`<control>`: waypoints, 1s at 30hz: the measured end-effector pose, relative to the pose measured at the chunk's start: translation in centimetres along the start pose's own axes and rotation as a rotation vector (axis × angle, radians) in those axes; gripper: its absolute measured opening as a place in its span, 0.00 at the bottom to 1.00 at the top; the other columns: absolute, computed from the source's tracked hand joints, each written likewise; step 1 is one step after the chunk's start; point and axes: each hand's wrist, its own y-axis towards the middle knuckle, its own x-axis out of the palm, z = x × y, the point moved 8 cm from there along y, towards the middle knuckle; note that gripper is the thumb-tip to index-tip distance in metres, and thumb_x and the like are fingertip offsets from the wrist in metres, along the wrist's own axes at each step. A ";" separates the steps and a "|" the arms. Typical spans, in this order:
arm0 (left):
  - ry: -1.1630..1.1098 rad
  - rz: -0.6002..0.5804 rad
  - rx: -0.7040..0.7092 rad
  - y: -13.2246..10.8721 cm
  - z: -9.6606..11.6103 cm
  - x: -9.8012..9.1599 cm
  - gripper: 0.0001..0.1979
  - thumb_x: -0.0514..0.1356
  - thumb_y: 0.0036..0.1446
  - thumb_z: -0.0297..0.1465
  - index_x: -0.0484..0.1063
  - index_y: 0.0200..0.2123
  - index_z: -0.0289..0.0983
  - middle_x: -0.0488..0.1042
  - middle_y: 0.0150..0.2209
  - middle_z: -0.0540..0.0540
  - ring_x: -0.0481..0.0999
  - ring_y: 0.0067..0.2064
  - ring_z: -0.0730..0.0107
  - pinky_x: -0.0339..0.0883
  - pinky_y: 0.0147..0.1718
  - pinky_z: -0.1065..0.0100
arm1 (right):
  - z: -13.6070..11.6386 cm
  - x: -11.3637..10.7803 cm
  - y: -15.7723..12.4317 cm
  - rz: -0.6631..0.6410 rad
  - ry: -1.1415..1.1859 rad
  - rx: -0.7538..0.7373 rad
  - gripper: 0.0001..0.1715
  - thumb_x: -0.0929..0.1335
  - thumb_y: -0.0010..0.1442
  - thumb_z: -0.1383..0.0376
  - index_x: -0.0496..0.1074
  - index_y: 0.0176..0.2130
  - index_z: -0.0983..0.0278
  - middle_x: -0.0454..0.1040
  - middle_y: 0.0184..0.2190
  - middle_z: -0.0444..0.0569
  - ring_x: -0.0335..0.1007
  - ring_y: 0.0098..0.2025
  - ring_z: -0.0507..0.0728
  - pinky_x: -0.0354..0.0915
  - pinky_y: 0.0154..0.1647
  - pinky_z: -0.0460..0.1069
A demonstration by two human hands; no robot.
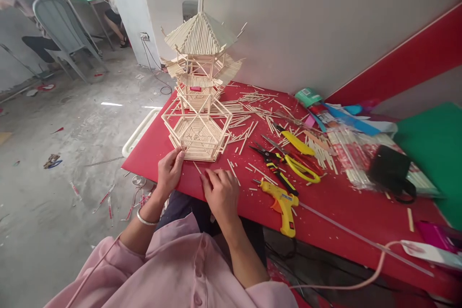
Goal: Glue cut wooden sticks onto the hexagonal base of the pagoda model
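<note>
Pink shirt nearest. Hexagonal stick frame just beyond the hands, on a smooth red table: floor patterned in nested rings, sides only open bars; I'd judge it partway. Left hand at its near corner, thumb and fingertips together; whether they grip anything, I can't tell. Right hand nearby, fingers curled, hold unclear. Pagoda behind, tightly ribbed roofs apparently finished; joined or separate, unclear. Loose sticks beyond, pale, straight. Yellow plastic glue gun to the right.
</note>
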 end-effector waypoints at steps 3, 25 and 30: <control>0.004 0.018 0.019 -0.4 -0.1 -0.1 0.19 0.57 0.63 0.43 0.80 0.41 0.34 0.82 0.44 0.39 0.82 0.46 0.55 0.73 0.46 0.60 | -0.5 0.6 0.4 -0.045 -0.007 0.010 0.11 0.67 0.66 0.59 0.78 0.42 0.61 0.73 0.34 0.50 0.66 0.39 0.59 0.59 0.39 0.53; 0.221 -0.189 0.355 -3.5 3.2 3.3 0.09 0.59 0.63 0.32 0.78 0.33 0.39 0.80 0.30 0.46 0.78 0.30 0.68 0.72 0.32 0.68 | 1.8 -2.7 0.3 0.000 -0.027 0.092 0.17 0.61 0.70 0.61 0.77 0.46 0.62 0.78 0.37 0.53 0.73 0.41 0.58 0.65 0.44 0.52; 0.285 -0.294 0.517 -4.5 4.0 6.4 0.09 0.58 0.63 0.29 0.79 0.37 0.39 0.82 0.33 0.43 0.80 0.33 0.64 0.74 0.35 0.65 | 6.1 -6.3 2.3 -0.172 0.046 0.160 0.15 0.64 0.67 0.58 0.78 0.45 0.59 0.81 0.41 0.49 0.77 0.41 0.57 0.67 0.41 0.49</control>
